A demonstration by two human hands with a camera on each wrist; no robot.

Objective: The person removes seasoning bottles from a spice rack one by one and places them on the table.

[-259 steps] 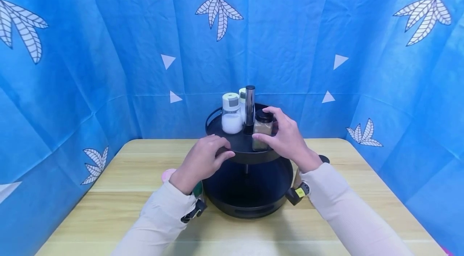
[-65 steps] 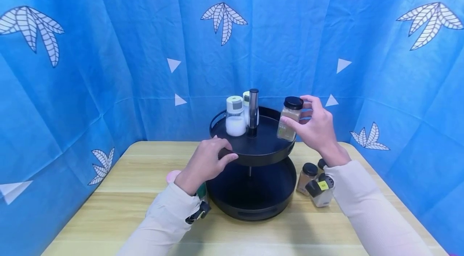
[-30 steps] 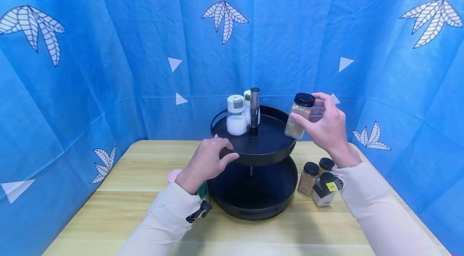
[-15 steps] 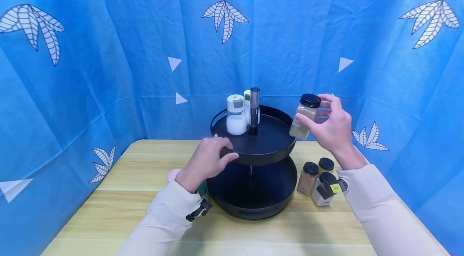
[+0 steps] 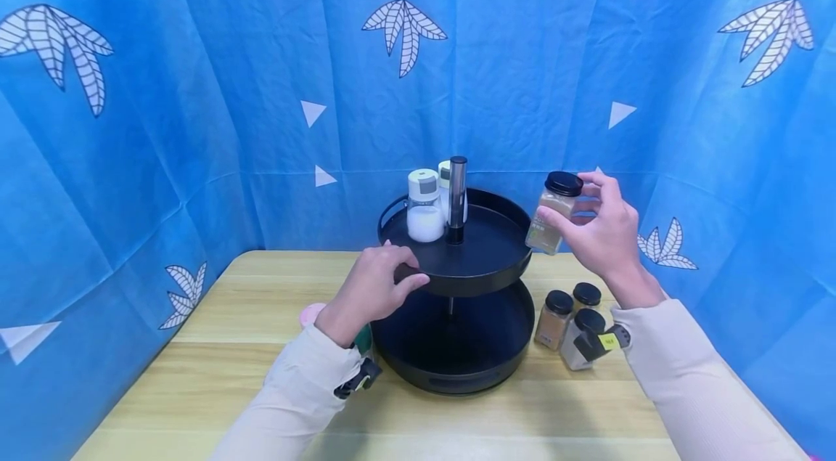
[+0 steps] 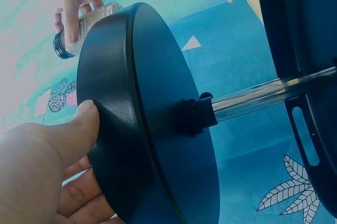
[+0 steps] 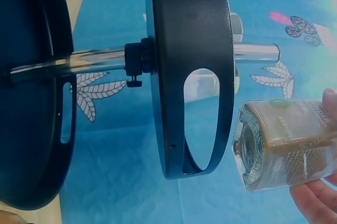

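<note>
My left hand (image 5: 372, 283) grips the near-left rim of the upper tray (image 5: 490, 254) of a black two-tier turntable rack; its thumb lies on the outer wall in the left wrist view. My right hand (image 5: 604, 239) holds a clear spice jar (image 5: 543, 237) with a black lid and brownish powder. The jar is tilted, just right of the upper tray and apart from it. Its base (image 7: 251, 147) faces the tray in the right wrist view. Two white-capped shakers stand on the upper tray: the front one (image 5: 424, 221) holds white contents, the other (image 5: 444, 176) is partly hidden behind the post.
Three black-lidded jars (image 5: 552, 323) stand on the wooden table (image 5: 261, 359) right of the rack, one partly covered by the right wrist camera. A pink-topped item (image 5: 310, 313) and something green are mostly hidden behind the left wrist. A blue curtain (image 5: 522, 83) encloses the table.
My right hand has lifted the spice jar off the upper tray and moved it right, past the rim, slowing in the latest frames. My left hand has stayed on the rim.
</note>
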